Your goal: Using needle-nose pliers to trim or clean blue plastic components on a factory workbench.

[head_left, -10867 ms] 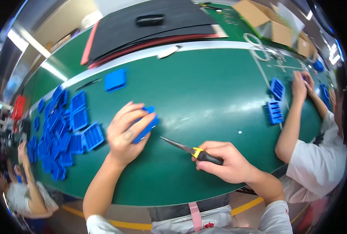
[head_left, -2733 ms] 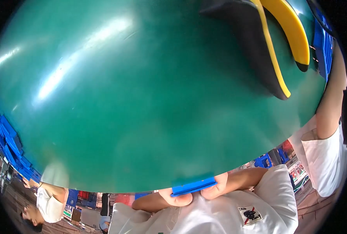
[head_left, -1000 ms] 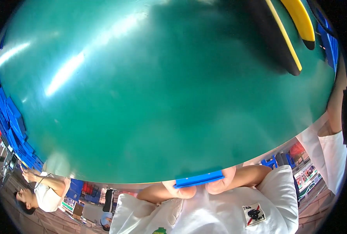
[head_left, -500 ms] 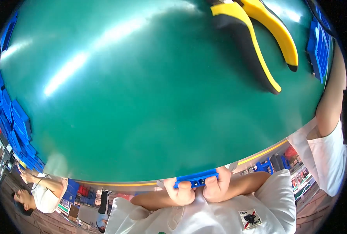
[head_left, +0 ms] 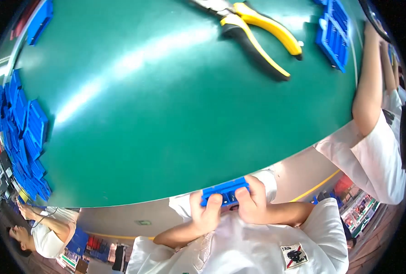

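Between both hands, just off the near edge of the green table, I hold a blue plastic piece point(head_left: 226, 189), long and blocky with small slots along the side facing me. My left hand point(head_left: 205, 213) grips its left end, thumb pressed on the near face. At the other end my right hand point(head_left: 253, 201) is closed round it in the same way, thumb on the front. Fingers behind the piece are partly hidden. Beyond, on the table, lie pliers point(head_left: 260, 41) with yellow and black handles, their jaws pointing to the upper left.
A heap of blue plastic pieces point(head_left: 23, 132) covers the left end of the green table point(head_left: 175, 123). Another blue piece point(head_left: 39, 22) lies at the far left, and more blue parts point(head_left: 334, 34) at the far right. Co-workers sit at the left point(head_left: 52, 230) and right point(head_left: 372, 100).
My view has shifted, so the pliers and table look smaller and farther up and left. Both hands still grip the blue piece, which appears slightly higher in view.
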A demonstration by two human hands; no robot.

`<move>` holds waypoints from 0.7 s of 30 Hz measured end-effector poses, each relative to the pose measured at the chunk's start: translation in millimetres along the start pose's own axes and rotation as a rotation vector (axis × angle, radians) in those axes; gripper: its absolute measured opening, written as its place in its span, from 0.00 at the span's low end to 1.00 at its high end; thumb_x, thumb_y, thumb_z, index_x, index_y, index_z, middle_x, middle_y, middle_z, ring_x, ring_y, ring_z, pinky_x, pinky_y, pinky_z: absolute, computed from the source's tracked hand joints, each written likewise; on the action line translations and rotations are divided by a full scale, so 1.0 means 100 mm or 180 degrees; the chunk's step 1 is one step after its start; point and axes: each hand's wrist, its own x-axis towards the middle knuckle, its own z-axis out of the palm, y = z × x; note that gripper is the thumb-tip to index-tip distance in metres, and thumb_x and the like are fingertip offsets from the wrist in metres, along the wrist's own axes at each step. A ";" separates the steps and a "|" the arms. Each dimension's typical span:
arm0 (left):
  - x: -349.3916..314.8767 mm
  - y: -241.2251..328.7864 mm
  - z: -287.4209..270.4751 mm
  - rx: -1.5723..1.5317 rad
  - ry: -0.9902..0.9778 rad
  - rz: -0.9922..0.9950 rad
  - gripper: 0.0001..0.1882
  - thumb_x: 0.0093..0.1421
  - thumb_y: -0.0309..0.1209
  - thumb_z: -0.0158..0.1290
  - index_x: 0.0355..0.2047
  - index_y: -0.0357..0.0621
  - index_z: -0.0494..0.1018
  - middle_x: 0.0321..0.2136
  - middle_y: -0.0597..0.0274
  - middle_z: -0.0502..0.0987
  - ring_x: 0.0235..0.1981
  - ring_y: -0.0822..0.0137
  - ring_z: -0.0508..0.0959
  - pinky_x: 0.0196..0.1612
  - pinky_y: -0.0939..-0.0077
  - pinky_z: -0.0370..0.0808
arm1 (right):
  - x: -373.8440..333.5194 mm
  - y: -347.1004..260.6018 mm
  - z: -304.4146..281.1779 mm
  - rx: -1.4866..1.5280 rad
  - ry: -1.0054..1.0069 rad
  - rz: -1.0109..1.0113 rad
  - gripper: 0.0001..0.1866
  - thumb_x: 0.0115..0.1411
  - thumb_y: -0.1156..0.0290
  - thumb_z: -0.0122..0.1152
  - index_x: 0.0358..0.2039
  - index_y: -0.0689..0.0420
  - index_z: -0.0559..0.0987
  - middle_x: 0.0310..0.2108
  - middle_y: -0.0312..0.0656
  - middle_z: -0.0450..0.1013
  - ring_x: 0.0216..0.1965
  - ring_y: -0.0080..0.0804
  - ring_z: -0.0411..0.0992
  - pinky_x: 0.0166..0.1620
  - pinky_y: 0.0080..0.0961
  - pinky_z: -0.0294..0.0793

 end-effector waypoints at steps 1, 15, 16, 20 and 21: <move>0.05 0.07 -0.07 0.0422 -0.0269 -0.0047 0.21 0.64 0.41 0.53 0.48 0.36 0.71 0.41 0.54 0.77 0.38 0.65 0.77 0.43 0.72 0.74 | 0.05 -0.04 -0.03 -0.0164 -0.0197 -0.0078 0.12 0.62 0.67 0.56 0.37 0.65 0.75 0.30 0.48 0.72 0.30 0.39 0.71 0.35 0.30 0.69; 0.22 -0.30 -0.07 -0.0798 -0.1096 0.0474 0.16 0.52 0.19 0.62 0.38 0.35 0.67 0.39 0.43 0.75 0.40 0.50 0.79 0.43 0.57 0.78 | 0.10 0.37 -0.53 -0.0097 -0.0689 -0.1575 0.53 0.46 0.43 0.71 0.62 0.66 0.60 0.60 0.52 0.57 0.61 0.45 0.60 0.60 0.40 0.62; 0.29 -0.38 -0.01 -0.0838 -0.1023 0.0630 0.16 0.52 0.20 0.62 0.38 0.35 0.67 0.39 0.43 0.75 0.39 0.51 0.79 0.42 0.58 0.79 | 0.14 0.39 -0.48 -0.0105 -0.0751 -0.1542 0.53 0.45 0.45 0.73 0.62 0.66 0.60 0.60 0.53 0.57 0.61 0.45 0.60 0.60 0.40 0.62; 0.39 -0.33 0.06 -0.0452 -0.0274 0.0448 0.16 0.48 0.17 0.64 0.38 0.35 0.74 0.35 0.56 0.79 0.33 0.68 0.79 0.40 0.73 0.77 | 0.38 0.32 -0.27 -0.0524 -0.0864 -0.1588 0.45 0.43 0.48 0.76 0.55 0.62 0.69 0.52 0.49 0.68 0.53 0.44 0.67 0.55 0.37 0.65; 0.41 -0.31 0.04 -0.0291 -0.0085 0.0449 0.16 0.47 0.17 0.64 0.38 0.35 0.74 0.34 0.57 0.79 0.33 0.69 0.79 0.39 0.73 0.77 | 0.43 0.32 -0.19 -0.0128 -0.0749 -0.1643 0.39 0.45 0.50 0.75 0.52 0.60 0.72 0.46 0.44 0.71 0.50 0.39 0.69 0.53 0.35 0.66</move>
